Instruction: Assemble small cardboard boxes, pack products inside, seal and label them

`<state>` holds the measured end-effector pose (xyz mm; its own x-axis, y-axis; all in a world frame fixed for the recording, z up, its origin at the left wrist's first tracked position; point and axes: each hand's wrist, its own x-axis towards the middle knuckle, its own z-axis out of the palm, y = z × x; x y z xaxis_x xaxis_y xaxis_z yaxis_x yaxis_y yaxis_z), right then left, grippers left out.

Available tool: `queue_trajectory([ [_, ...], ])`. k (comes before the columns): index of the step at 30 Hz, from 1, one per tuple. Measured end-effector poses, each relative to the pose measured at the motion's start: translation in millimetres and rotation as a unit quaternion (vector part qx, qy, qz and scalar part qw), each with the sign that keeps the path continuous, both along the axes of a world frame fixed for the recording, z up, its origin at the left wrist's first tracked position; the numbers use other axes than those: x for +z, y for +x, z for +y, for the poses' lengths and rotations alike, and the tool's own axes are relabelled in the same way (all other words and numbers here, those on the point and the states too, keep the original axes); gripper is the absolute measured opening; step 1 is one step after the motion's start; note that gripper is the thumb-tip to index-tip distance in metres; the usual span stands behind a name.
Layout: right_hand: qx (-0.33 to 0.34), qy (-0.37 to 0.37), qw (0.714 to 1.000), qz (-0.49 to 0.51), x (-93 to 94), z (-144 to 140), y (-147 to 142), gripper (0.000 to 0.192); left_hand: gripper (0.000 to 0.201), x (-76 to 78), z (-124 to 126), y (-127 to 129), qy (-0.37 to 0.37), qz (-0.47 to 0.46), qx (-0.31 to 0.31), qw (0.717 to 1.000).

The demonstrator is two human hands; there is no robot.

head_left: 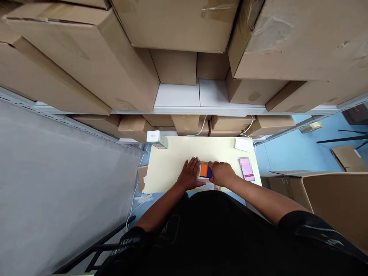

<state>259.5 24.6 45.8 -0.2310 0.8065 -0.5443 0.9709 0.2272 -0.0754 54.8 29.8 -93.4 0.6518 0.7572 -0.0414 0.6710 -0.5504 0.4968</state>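
Observation:
A small cardboard box (198, 179) lies near the front edge of the pale yellow table (169, 168), mostly covered by my hands and what lies over it. My left hand (189, 174) rests flat against its left side, fingers stretched forward and thumb pointing right along the near side. In my right hand (221, 173) is an orange-and-dark-blue handheld tool (204, 171), gripped at its blue end and held over the box. The tool's exact kind cannot be made out. White paper (207, 186) and a clear-brown taped piece (217, 188) show at the table's near edge.
A white-and-green carton (157, 139) stands at the table's back left. At the right are a white box (243, 145) and a phone (246, 168). Shelves (178, 109) packed with cardboard boxes overhang the back. A large open carton (304, 191) stands right; a grey wall (63, 184) is left.

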Motion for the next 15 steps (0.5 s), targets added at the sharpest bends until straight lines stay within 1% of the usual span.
queue_trajectory([
  [4, 0.003, -0.004, 1.000, 0.005, 0.3, -3, 5, 0.045, 0.123, 3.0, 1, 0, 0.000, 0.002, 0.000, 1.000],
  [9, 0.000, -0.006, 1.000, 0.004, 1.9, -5, 13, 0.047, 0.121, 4.0, 2, 2, 0.003, 0.009, -0.007, 1.000],
  [15, -0.022, -0.025, 0.999, -0.017, 7.2, -9, 36, 0.049, 0.122, 6.9, 2, 3, 0.000, 0.010, 0.000, 1.000],
])
